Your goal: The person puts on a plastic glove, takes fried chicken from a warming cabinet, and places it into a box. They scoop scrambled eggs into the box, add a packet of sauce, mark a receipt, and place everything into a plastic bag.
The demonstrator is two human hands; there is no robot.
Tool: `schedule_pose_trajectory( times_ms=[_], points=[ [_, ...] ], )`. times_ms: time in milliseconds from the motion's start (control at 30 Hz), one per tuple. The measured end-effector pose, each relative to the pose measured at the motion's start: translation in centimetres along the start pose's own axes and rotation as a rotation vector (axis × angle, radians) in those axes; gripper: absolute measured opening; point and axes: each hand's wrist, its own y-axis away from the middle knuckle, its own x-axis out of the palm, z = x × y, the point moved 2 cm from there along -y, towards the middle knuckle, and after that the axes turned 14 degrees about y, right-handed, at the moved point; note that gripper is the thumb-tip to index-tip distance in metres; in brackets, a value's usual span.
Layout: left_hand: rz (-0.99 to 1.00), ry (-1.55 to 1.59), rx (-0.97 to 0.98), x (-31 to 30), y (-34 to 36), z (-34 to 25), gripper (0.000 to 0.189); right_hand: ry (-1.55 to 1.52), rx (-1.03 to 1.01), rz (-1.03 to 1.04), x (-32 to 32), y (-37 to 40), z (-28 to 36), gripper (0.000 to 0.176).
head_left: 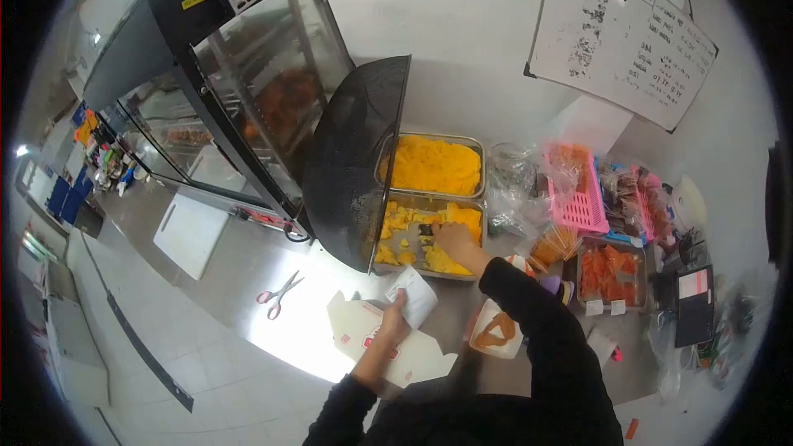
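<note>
Left hand (395, 320) grips white container (415, 296); right hand (457, 242), hold unclear, reaches yellow food (467, 217) — black door (353, 157) overlaps tray (429, 275).

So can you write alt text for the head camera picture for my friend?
A right hand reaches into a metal tray of yellow food; the left hand holds a white paper container. Scissors lie nearby on the counter.

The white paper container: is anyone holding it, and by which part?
The left hand holds the white paper container by its left side. Whether the right hand, at the yellow food, grips anything cannot be told.
</note>
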Motion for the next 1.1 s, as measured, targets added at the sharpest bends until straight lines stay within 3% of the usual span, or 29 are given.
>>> schedule_pose_trajectory(
  times_ms=[67, 267, 467, 567, 667, 733, 800, 867, 933, 1000, 1067, 1100],
  points=[
    [-0.012, 0.093, 0.081, 0.6, -0.3, 0.5, 0.044, 0.039, 0.025, -0.05, 0.6, 0.3, -0.4, 0.042],
    [0.012, 0.252, 0.167, 1.2, -1.7, 1.2, 0.043, 0.06, -0.146, 0.249, 1.6, 3.7, 2.9, 0.049],
    [-0.024, 0.302, 0.176, 1.9, -1.5, 2.0, 0.043, -0.324, -0.123, 0.45, -0.9, 4.1, 0.8, 0.052],
    [0.002, 0.319, 0.158, 1.6, -1.7, 2.0, 0.042, -0.349, -0.19, 0.577, -1.0, 3.8, -0.4, 0.053],
    [0.024, 0.308, 0.174, 0.8, -2.4, 2.3, 0.041, -0.423, -0.31, 0.512, 2.6, 1.6, -1.2, 0.057],
    [0.028, 0.328, 0.181, 0.7, -2.5, 2.2, 0.04, -0.585, -0.369, 0.606, 6.9, -0.5, -1.8, 0.057],
    [0.01, 0.336, 0.181, 0.6, -2.5, 2.3, 0.041, -0.703, -0.429, 0.788, 7.3, -1.9, -2.4, 0.054],
    [0.006, 0.348, 0.177, 0.5, -2.5, 2.3, 0.042, -0.984, -0.292, 1.042, 7.6, -2.4, -3.2, 0.05],
    [0.018, 0.361, 0.17, 0.2, -2.5, 1.9, 0.042, -1.111, -0.2, 1.145, 6.5, -2.8, -3.2, 0.046],
    [-0.006, 0.385, 0.207, 0.0, -2.5, 1.8, 0.042, -1.083, -0.167, 1.105, 5.4, -2.9, -3.2, 0.041],
    [-0.038, 0.397, 0.244, -0.2, -2.4, 1.8, 0.042, -0.99, -0.263, 0.586, 8.6, -4.0, -2.1, 0.038],
    [-0.053, 0.4, 0.264, -0.1, -2.4, 1.8, 0.042, -0.885, -0.265, 0.439, 8.6, -3.9, -1.7, 0.039]
  ],
)
